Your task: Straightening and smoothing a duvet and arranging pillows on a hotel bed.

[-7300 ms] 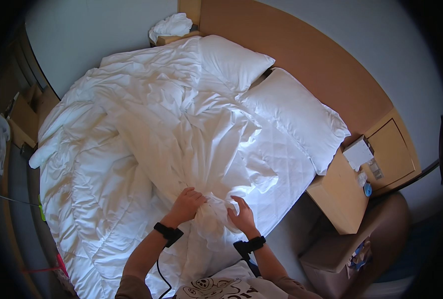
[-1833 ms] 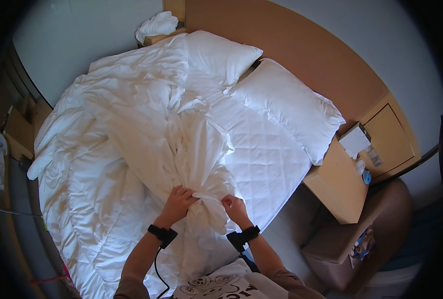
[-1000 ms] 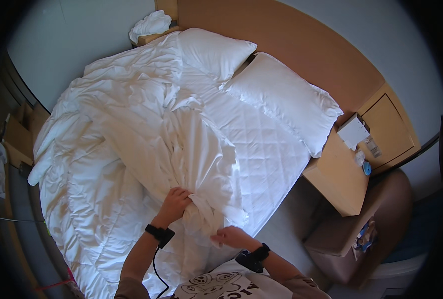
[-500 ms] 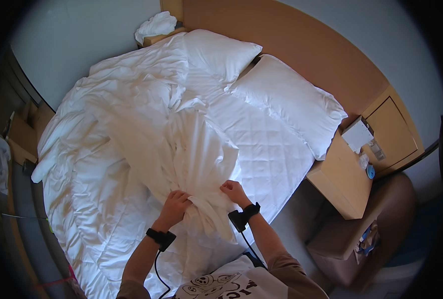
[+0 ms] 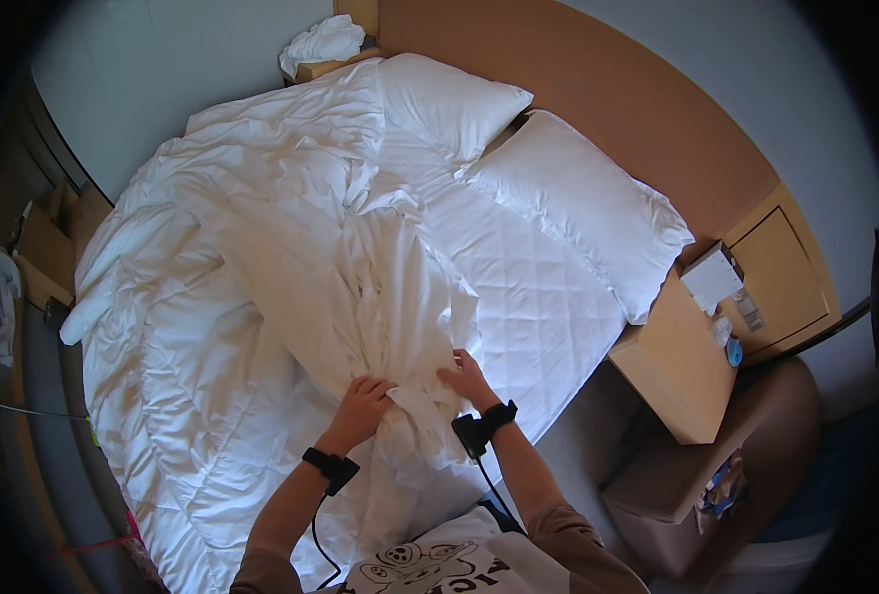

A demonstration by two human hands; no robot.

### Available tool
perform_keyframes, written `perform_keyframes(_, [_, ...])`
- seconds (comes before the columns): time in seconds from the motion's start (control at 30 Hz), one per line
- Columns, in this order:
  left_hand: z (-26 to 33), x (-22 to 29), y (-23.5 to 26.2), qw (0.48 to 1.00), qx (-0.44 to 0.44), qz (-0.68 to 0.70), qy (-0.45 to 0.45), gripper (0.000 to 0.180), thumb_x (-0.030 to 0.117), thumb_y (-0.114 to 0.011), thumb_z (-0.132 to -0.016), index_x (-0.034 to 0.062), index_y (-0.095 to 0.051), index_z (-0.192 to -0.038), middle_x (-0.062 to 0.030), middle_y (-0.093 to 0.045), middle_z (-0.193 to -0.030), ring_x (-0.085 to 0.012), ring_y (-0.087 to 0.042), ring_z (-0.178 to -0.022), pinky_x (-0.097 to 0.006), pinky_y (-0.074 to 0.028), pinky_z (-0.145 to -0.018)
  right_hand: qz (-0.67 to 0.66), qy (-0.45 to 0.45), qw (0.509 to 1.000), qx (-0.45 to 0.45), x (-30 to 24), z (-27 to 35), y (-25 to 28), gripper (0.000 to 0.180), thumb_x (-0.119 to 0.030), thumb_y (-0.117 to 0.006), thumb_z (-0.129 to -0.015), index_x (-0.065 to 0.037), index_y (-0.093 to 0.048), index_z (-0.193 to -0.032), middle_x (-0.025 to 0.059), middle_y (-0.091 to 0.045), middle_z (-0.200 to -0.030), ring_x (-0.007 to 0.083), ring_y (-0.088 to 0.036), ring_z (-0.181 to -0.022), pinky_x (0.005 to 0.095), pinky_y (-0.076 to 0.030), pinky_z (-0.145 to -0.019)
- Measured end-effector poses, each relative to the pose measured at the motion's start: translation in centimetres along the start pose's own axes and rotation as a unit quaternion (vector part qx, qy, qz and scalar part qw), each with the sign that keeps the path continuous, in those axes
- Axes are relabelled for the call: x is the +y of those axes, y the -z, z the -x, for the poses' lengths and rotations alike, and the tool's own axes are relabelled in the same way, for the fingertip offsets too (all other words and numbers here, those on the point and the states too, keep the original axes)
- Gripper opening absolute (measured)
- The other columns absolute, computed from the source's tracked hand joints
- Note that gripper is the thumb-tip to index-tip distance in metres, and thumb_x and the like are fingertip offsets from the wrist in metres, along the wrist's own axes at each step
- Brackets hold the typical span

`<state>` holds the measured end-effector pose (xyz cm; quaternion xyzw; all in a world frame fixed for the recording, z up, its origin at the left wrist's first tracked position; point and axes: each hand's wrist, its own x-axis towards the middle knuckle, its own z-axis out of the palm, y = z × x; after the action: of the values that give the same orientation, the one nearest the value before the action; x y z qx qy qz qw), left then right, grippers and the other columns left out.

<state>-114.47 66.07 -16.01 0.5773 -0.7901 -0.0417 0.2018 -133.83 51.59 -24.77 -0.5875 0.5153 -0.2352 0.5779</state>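
Note:
A white duvet cover [image 5: 365, 282] lies in long folds over the near middle of the bed, bunched towards me. My left hand [image 5: 362, 404] is closed on its gathered near end, fingers bent over the cloth. Just to the right, my right hand [image 5: 469, 381] grips the side of the same bunch; its fingertips are partly hidden in the folds. Loose cloth hangs below and between both hands. A rumpled white duvet [image 5: 172, 327] spreads over the left part of the bed, under and beside the cover.
Two white pillows [image 5: 583, 213] lie against the brown headboard [image 5: 598, 84]. Bare quilted mattress [image 5: 538, 287] shows at right. A wooden nightstand [image 5: 672, 381] and a brown armchair [image 5: 657, 495] stand to the right. White cloth [image 5: 326, 42] sits on the far nightstand.
My left hand has shifted slightly right, nearer the right hand. The right hand has moved a little up along the bunch, its fingers looser-looking. The cloth between them has been regathered.

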Motion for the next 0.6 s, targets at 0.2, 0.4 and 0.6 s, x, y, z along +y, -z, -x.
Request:
perform_keyframes(0.2, [0.1, -0.1, 0.0, 0.999, -0.026, -0.030, -0.010, 0.025, 0.009, -0.055, -0.070, 0.0075, -0.059, -0.095, -0.0026, -0.054, -0.109, -0.0196, -0.048, -0.104, -0.037, -0.032, -0.095, 0.223, 0.054, 0.970, -0.082, -2.0, -3.8, 2.2, 0.029, -0.028, -0.060, -0.075, -0.001, -0.064, -0.086, 0.0122, -0.065, -0.075, 0.0233, -0.061, -0.070, 0.0327, -0.047, -0.066])
perform_keyframes(0.4, [0.2, -0.4, -0.3, 0.999, -0.029, -0.031, -0.002, 0.024, 0.009, -0.055, -0.071, 0.0075, -0.060, -0.094, -0.0023, -0.054, -0.110, -0.0181, -0.048, -0.105, -0.037, -0.032, -0.095, 0.144, -0.015, 0.984, -0.100, -1.2, -2.7, 2.1, 0.037, -0.033, -0.065, -0.073, -0.001, -0.063, -0.092, 0.0099, -0.065, -0.084, 0.0199, -0.060, -0.079, 0.0317, -0.045, -0.072])
perform_keyframes(0.6, [-0.4, -0.2, -0.4, 1.000, -0.006, -0.024, -0.001, 0.024, 0.010, -0.055, -0.071, 0.0094, -0.059, -0.094, -0.0021, -0.056, -0.105, -0.0178, -0.049, -0.103, -0.036, -0.032, -0.094, 0.181, 0.028, 0.980, -0.074, -1.3, -1.3, 2.7, 0.041, -0.037, -0.062, -0.074, 0.004, -0.063, -0.080, 0.0166, -0.062, -0.069, 0.0239, -0.061, -0.065, 0.0347, -0.046, -0.061])
